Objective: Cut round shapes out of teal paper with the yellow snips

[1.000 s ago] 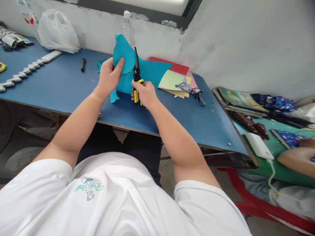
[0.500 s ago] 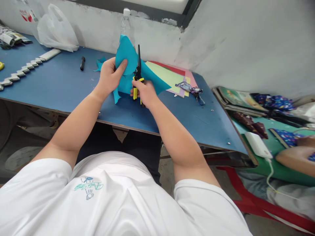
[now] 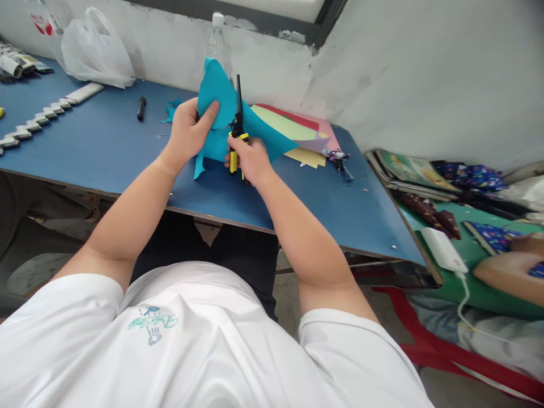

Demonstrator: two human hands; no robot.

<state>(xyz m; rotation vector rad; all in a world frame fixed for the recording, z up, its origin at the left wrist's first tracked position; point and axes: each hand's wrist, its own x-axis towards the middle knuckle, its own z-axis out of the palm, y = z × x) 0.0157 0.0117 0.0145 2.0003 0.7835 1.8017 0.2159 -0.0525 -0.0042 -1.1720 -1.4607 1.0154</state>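
Observation:
My left hand [image 3: 190,126] pinches a sheet of turquoise paper [image 3: 217,93] with the thumb on its near face, raised above the blue table. Part of the sheet has a curved cut edge, and a narrow strip hangs from its lower left. In my right hand [image 3: 251,157] are scissors [image 3: 238,127] with black blades and yellow-and-black handles. Their blades point up and stand apart at the paper, just right of my left thumb. The rest of the sheet spreads to the right behind the scissors and my right hand. Some of my right fingers are hidden behind the handles.
Coloured paper sheets [image 3: 293,126] and a patterned cord with keys [image 3: 338,158] lie right of my hands. Behind stands a clear bottle [image 3: 216,37]. To the left are a black marker [image 3: 141,109], turquoise scraps [image 3: 170,109], a folded paper chain [image 3: 42,117] and a plastic bag [image 3: 97,54].
Both hands keep nearly the same place and hold. The turquoise paper's right part has shifted slightly, and the loose lilac and yellow sheets at the right have moved over part of the cord.

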